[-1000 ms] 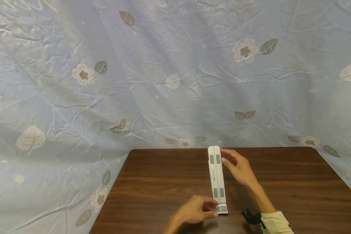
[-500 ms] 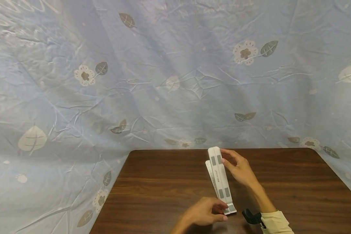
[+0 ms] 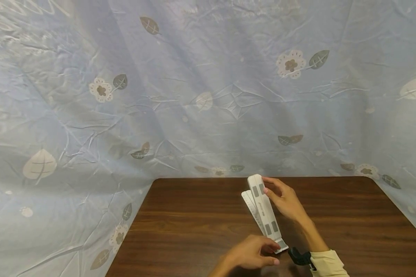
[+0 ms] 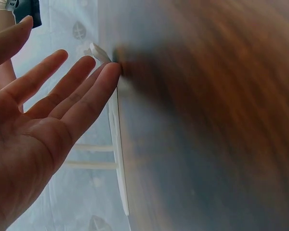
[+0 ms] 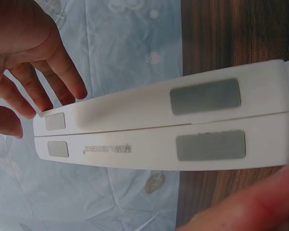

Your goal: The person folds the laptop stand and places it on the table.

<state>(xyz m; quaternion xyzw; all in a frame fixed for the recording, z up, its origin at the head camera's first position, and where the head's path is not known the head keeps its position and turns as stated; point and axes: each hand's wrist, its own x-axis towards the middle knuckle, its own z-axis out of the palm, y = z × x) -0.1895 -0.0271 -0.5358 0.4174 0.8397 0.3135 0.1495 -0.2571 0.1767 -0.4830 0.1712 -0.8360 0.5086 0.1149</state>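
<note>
White plastic stand (image 3: 265,209) sits mid-table in the head view, slanting on the brown wooden table (image 3: 180,223), a second white piece fanned out leftward from beneath its near end. Your left hand (image 3: 253,252) is at the near lip; your right hand (image 3: 286,202) is at the far end, fingers and thumb along the right edge. Dark wrist device (image 3: 299,257) by your pale sleeve (image 3: 327,263); patterned cloth (image 3: 228,130) behind.

Left wrist view: left fingers extended, thumb apart — loose, nothing grasped. Fingertips overlap the stand's end; can't tell if they touch.

Right wrist view: right fingertips rest against the stand's edge near the narrower-looking end, thumb off it — no clasp. Grey patches and lettering show on the white face; blurred finger, lower right.
</note>
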